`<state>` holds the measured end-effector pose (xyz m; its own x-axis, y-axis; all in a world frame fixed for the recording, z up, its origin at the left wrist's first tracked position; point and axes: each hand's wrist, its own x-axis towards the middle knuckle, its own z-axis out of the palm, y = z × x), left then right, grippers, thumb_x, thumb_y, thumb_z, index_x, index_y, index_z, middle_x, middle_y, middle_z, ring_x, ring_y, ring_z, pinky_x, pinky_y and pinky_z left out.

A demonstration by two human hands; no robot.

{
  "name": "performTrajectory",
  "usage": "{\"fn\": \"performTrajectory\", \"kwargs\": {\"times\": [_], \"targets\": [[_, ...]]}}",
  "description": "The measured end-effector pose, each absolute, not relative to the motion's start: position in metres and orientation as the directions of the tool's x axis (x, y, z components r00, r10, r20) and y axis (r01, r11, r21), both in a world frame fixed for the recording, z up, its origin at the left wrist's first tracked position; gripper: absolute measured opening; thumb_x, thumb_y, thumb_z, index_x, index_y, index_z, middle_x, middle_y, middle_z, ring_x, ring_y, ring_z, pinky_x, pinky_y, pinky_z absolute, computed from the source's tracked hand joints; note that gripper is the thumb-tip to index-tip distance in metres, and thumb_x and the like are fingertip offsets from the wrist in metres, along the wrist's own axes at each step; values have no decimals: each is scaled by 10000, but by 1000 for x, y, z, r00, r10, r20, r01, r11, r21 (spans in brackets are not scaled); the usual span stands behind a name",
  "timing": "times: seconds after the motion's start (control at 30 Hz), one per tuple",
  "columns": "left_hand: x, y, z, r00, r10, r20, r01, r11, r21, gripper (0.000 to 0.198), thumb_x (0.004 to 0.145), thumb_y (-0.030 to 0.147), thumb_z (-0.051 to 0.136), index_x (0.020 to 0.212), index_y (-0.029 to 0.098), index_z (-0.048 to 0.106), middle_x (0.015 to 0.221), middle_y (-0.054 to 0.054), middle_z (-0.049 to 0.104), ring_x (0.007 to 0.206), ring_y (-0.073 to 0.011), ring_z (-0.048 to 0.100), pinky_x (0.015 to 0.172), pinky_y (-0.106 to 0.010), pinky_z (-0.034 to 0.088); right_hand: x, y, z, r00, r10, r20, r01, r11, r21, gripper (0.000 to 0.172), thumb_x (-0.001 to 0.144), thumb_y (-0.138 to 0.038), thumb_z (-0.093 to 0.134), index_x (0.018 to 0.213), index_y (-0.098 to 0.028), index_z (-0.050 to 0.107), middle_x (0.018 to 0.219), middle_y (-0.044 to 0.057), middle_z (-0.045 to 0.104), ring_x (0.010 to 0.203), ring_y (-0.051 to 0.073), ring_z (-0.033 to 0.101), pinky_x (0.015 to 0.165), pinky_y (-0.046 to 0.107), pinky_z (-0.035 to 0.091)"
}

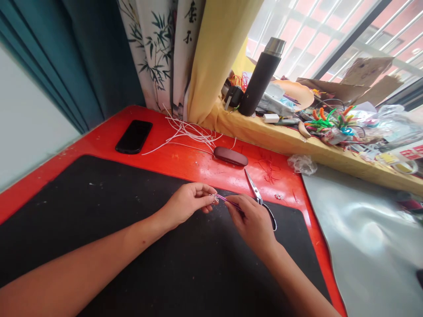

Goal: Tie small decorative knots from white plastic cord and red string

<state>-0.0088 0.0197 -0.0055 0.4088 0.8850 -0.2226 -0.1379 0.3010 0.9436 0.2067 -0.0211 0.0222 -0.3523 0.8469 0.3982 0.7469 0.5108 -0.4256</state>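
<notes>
Item: small white cord knot point(215, 197), above black mat point(99, 207), pinched by left hand point(188, 203); right hand point(253, 222) grips purple tool point(229, 202) (probably a hook). Risk: hard tugging may loosen the knot.

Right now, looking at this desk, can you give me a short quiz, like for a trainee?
1. True or false: the phone lies on the black mat.
2. Which lies nearest the right hand? A flask, B scissors, C phone.
3. Fill in: the left hand and right hand pinch a thin ____ strand.
Key: 1 false, the phone lies on the red table; 2 B; 3 purple.
</notes>
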Motion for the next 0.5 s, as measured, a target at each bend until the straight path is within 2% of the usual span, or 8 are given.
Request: {"fn": "performTrajectory", "kwargs": {"times": [0.5], "targets": [[-9, 19, -8, 405, 894, -192, -38, 226, 973, 261, 803, 358, 794, 957, 155, 735, 842, -52, 761, 682, -163, 679, 688, -308, 579, 207, -19, 29, -428, 841, 330, 800, 522, -295, 182, 1081, -257, 558, 1090, -192, 727, 967, 72, 801, 773, 207, 766, 681, 286, 536]]}}
